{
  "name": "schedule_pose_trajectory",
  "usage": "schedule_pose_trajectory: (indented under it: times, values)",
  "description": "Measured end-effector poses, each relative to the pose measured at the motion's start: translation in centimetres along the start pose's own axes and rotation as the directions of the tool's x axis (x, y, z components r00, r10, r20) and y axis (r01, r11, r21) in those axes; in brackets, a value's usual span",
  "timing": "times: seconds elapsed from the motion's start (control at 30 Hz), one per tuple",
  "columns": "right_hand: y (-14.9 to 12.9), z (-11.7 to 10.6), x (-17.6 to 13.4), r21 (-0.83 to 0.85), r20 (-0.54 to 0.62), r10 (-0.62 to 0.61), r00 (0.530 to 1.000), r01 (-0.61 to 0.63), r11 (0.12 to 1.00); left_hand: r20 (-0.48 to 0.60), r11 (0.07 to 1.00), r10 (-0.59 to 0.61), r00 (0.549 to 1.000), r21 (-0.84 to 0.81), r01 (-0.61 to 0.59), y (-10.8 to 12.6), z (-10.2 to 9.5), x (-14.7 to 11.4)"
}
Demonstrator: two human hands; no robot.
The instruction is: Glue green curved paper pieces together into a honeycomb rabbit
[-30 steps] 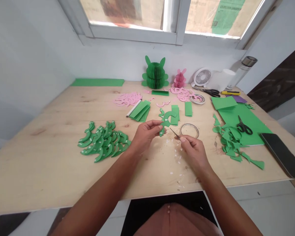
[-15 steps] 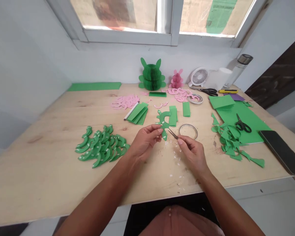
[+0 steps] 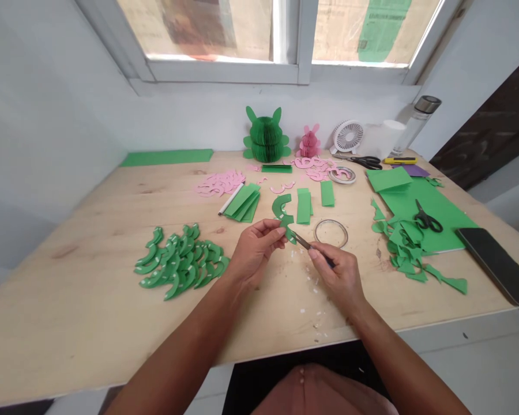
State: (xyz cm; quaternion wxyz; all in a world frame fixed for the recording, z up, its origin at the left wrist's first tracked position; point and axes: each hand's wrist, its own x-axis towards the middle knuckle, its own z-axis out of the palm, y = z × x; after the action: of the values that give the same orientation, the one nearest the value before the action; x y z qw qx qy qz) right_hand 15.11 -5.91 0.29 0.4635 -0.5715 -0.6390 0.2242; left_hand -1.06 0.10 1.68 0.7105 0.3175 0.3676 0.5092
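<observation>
My left grip pinched a curved green paper cutout; my right grip was clamped on tweezers.

Green cutout: partly hidden by the left hand
Tweezers: partly covered by the right hand; contact at the tips too small to tell
White bits: too small to identify
Green sheet: partly under scraps
Window: cut off by the top edge
Bench: cut off at left
</observation>
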Motion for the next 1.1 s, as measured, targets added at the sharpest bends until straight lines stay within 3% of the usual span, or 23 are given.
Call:
schedule_pose_trajectory:
  times: [0.8,1.1]
  values:
    - [-0.33,-0.25,0.08,-0.002,-0.012,0.008,1.0,-0.008,1.0,0.065,0.99,-0.118,0.991,-0.071,0.122,-0.59,0.47,-0.24]
    - [-0.01,-0.15,0.09,0.0,-0.013,0.005,1.0,-0.005,1.0,0.058,0.99,-0.111,0.992,-0.076,0.116,-0.92,0.5,-0.2]
